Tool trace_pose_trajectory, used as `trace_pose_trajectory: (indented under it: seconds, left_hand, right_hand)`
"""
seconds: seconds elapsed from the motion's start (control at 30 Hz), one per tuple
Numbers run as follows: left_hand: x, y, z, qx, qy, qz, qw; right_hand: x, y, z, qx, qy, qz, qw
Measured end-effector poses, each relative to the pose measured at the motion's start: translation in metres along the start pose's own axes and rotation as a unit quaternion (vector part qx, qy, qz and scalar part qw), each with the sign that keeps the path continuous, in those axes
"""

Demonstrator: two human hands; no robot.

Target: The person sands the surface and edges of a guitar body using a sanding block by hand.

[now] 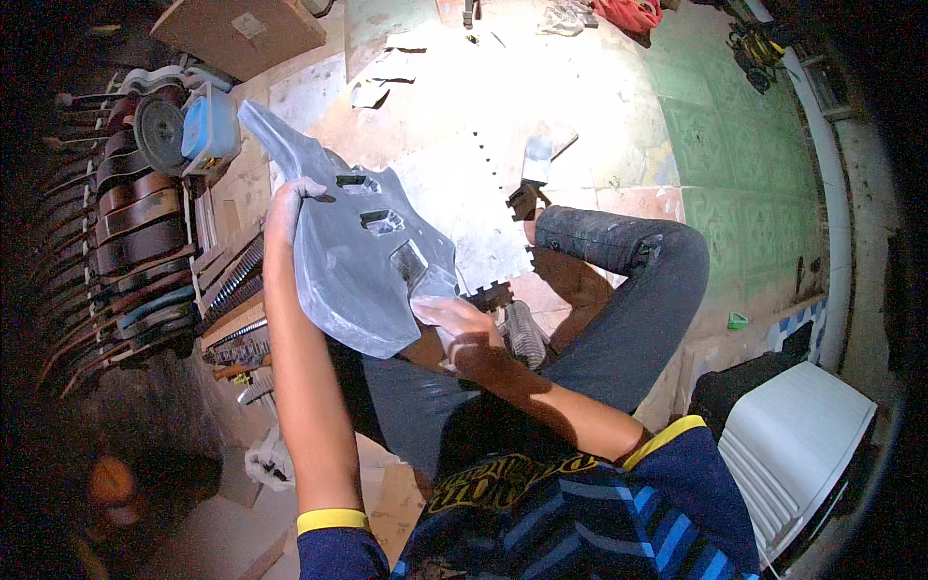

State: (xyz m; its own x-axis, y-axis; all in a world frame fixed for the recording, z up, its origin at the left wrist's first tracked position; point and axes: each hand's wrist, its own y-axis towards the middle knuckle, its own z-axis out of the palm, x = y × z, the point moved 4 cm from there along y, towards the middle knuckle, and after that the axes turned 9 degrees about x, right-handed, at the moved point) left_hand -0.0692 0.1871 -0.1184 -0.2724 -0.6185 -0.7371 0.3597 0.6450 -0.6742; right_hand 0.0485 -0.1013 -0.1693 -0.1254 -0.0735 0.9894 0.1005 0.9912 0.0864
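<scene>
A grey, dust-covered electric guitar body (353, 256) with several cut-out cavities is tilted across my lap, its narrow end toward the upper left. My left hand (293, 201) grips its left edge, with the thumb on the top face and the other fingers hidden. Against the lower right edge of the body, my right hand (456, 321) presses with its fingers together. Something pale shows beneath that palm, too covered to make out.
Guitar bodies (145, 222) stand in a row along the left. Beside them is a blue-and-clear plastic container (208, 126). A pale foam mat (474, 213) lies on the floor beyond my lap. Sandpaper pieces (370, 93) lie farther off. A white slatted object (797, 445) stands at the lower right.
</scene>
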Motion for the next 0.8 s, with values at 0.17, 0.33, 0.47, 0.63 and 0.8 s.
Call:
trace_pose_trajectory:
  seconds: [0.17, 0.33, 0.47, 0.63, 0.8]
  left_hand:
    - [0.004, 0.013, -0.031, 0.027, 0.07, 0.066, 0.995]
    - [-0.003, 0.0, -0.01, -0.005, 0.073, 0.027, 0.997]
    - [-0.005, 0.0, -0.013, 0.003, 0.057, 0.081, 0.995]
    - [-0.005, 0.015, -0.015, -0.016, 0.122, 0.134, 0.983]
    - [0.008, 0.029, -0.02, 0.022, 0.038, 0.091, 0.995]
  right_hand:
    - [-0.019, -0.001, 0.003, 0.025, -0.013, 0.06, 0.998]
    - [-0.008, -0.019, 0.002, 0.001, 0.114, 0.036, 0.993]
    - [0.006, -0.004, -0.001, 0.01, 0.061, 0.096, 0.993]
    - [-0.043, -0.033, 0.004, -0.039, -0.03, 0.115, 0.992]
    - [0.023, -0.002, -0.001, -0.032, -0.036, 0.034, 0.998]
